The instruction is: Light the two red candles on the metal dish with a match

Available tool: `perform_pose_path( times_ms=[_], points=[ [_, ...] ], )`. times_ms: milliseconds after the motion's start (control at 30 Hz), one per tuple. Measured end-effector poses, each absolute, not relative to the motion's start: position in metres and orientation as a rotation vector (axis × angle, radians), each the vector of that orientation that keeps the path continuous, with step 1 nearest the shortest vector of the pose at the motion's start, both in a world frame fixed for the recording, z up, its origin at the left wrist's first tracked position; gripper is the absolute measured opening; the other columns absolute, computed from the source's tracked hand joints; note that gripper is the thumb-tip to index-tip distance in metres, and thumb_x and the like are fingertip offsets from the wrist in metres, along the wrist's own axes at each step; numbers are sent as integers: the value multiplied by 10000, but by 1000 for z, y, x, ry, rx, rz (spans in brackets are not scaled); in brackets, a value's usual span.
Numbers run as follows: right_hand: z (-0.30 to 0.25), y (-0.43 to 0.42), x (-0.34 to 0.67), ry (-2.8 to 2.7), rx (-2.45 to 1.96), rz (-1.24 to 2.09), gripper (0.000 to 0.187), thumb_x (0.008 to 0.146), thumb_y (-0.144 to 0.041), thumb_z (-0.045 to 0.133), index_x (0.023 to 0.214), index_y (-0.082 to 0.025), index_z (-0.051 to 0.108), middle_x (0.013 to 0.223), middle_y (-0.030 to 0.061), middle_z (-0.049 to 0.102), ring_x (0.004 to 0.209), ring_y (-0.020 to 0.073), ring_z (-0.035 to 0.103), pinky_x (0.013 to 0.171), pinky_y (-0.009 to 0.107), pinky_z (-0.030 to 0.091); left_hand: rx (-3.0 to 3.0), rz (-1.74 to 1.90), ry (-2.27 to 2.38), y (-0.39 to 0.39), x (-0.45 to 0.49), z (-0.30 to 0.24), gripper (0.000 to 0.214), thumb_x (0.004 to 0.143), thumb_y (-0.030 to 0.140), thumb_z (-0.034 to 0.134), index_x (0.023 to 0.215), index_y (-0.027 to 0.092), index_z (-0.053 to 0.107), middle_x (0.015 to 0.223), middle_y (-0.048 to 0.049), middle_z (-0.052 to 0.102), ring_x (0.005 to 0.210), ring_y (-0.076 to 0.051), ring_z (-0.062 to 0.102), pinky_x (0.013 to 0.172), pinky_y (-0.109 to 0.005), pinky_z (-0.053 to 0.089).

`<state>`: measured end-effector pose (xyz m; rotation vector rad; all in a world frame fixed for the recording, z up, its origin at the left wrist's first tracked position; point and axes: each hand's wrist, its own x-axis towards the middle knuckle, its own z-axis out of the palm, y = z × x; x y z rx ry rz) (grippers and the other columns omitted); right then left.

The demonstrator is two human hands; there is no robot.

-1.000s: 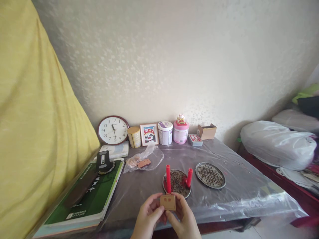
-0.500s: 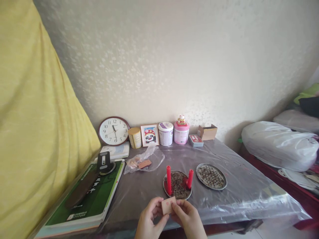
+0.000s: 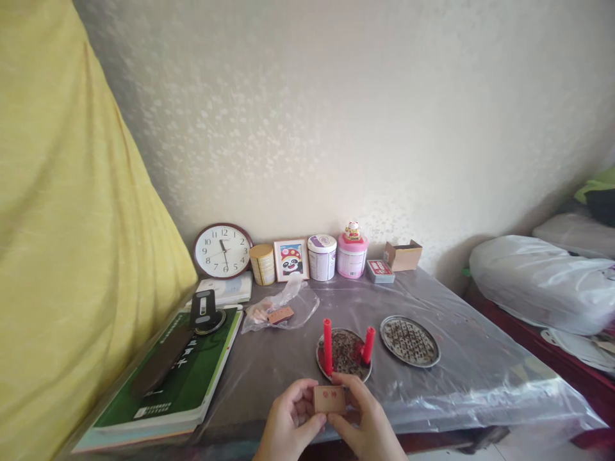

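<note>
Low in the view, a small tan matchbox point(image 3: 329, 400) with red characters on its face is held between my two hands. My left hand point(image 3: 293, 415) pinches its left end with thumb and fingers. At the right end, my right hand point(image 3: 360, 416) grips it too, index finger along the top edge and thumb below. Just beyond the hands, two red candles, a taller upright one point(image 3: 327, 346) and a shorter, slightly tilted one point(image 3: 368, 344), stand on a round, dark-stained metal plate point(image 3: 346, 365).
A second round plate point(image 3: 410, 341) lies to the right. A clear plastic bag point(image 3: 302, 301) holds a brown box point(image 3: 280, 315). Green books point(image 3: 211, 365) fill the left side. A clock point(image 3: 222, 251), tins point(image 3: 321, 259) and a carton point(image 3: 403, 256) line the wall.
The matchbox has been turned so its lettered face shows. My right hand has shifted its grip, its index finger now on the top edge. The candles and plates stay put.
</note>
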<state>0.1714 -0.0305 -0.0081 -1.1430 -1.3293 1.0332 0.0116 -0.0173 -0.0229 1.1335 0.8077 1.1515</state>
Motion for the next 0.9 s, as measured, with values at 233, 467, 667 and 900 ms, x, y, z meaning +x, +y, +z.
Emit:
perform_pose_path(
  times_ms=[233,467,667,900],
  points=[
    [10,-30,189,-1692,-1199,943,328,727,-140,655,1049,-197,635,1065,71,643,928,202,638,747,260,533,1080,1162,728,-13,10,-32,439,634,297,800,1002,183,589,821,-52,687,648,-177,632,584,-305,495],
    [8,-32,191,-1876,-1206,803,461,716,-70,609,1165,-171,598,1130,94,604,1020,200,610,887,282,494,1083,1113,770,-15,8,-17,374,701,398,742,954,159,604,770,-48,677,537,-147,598,536,-300,470],
    [3,-30,191,-2005,-1265,729,475,711,-56,596,1181,-121,606,1152,125,595,1037,205,611,914,275,483,1101,1072,863,-13,9,-15,355,675,396,739,898,148,617,716,-33,663,472,-150,595,497,-296,453],
    [4,-30,188,-2105,-1324,685,467,743,-78,603,1210,-77,605,1163,156,584,1024,217,622,907,279,491,1136,1060,991,-12,8,-17,240,680,288,677,856,134,624,621,-3,632,437,-157,592,475,-290,440]
  ],
)
